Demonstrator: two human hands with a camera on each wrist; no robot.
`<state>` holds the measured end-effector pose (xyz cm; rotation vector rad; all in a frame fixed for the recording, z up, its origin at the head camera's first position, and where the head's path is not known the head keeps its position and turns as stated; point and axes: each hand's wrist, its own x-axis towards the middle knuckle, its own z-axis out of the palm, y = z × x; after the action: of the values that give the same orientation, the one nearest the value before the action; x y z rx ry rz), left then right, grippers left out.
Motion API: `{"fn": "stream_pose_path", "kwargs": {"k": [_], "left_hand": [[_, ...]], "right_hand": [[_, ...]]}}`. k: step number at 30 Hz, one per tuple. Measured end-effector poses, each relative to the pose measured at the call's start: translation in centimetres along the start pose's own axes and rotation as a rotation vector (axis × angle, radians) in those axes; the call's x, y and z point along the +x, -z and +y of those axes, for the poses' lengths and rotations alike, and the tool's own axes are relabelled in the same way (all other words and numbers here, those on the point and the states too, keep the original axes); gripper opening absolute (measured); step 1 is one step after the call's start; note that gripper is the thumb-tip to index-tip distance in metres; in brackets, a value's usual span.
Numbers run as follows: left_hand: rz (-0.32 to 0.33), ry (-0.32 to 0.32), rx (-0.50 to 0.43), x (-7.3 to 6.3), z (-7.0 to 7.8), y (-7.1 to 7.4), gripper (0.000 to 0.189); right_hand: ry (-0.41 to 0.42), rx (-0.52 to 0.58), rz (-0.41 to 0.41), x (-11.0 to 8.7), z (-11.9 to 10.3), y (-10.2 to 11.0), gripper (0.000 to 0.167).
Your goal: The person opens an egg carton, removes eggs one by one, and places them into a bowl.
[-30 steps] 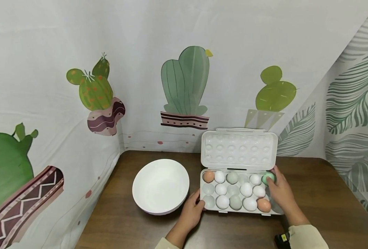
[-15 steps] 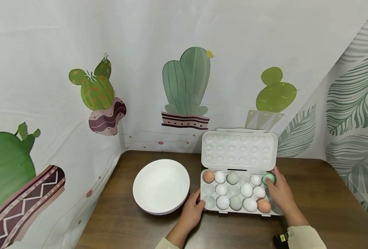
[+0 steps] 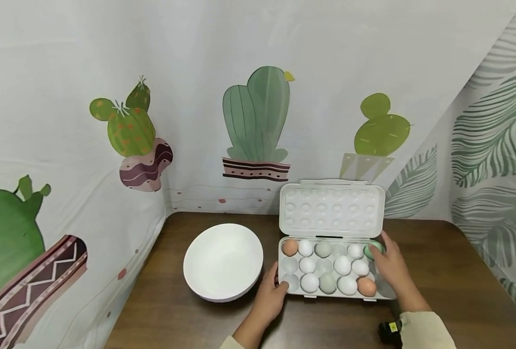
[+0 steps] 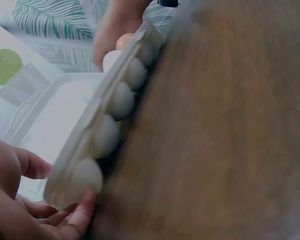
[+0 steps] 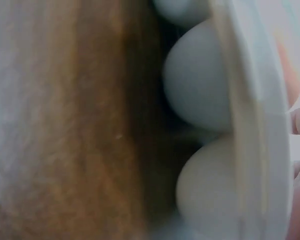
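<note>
An opened white plastic egg carton [image 3: 338, 296] sits on the table in the head view, its lid [image 3: 331, 212] standing up at the back. White, pale green and brown eggs fill many of its cups; several cups at the left and the one at the right front hold no egg. My left hand [image 3: 268, 296] grips the carton's left end, thumb on the rim and fingers below, as the left wrist view shows. At the right end, my right hand [image 3: 394, 269] holds the side, its thumb over a green egg [image 3: 366, 251]. Its other fingers are mostly hidden.
To the left of the carton stands a wide white bowl [image 3: 223, 261] with nothing in it. The brown wooden table [image 3: 170, 310] meets a cactus-printed cloth [image 3: 197, 121] at the back and left. A black device [image 3: 390, 332] shows by the right sleeve.
The whole head view has shifted slightly left. Both hands keep their hold on the carton, and it stays in the same place beside the bowl.
</note>
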<state>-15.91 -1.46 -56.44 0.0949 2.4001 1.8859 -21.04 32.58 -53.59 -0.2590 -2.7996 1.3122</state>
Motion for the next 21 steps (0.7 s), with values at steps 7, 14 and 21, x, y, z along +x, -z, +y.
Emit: {"fn": "stream_pose_path", "kwargs": {"k": [7, 14, 21], "left_hand": [[-0.020, 0.014, 0.078, 0.0, 0.3, 0.9, 0.068], [-0.044, -0.028, 0.218, -0.4, 1.2, 1.3, 0.068], [-0.043, -0.085, 0.279, -0.8, 2.6, 1.6, 0.067]], "right_hand": [[0.035, -0.023, 0.070, -0.8, -2.0, 0.0, 0.078], [0.204, -0.036, 0.164, -2.5, -4.2, -1.1, 0.073], [0.306, -0.044, 0.116, -4.2, -6.0, -1.5, 0.071]]}}
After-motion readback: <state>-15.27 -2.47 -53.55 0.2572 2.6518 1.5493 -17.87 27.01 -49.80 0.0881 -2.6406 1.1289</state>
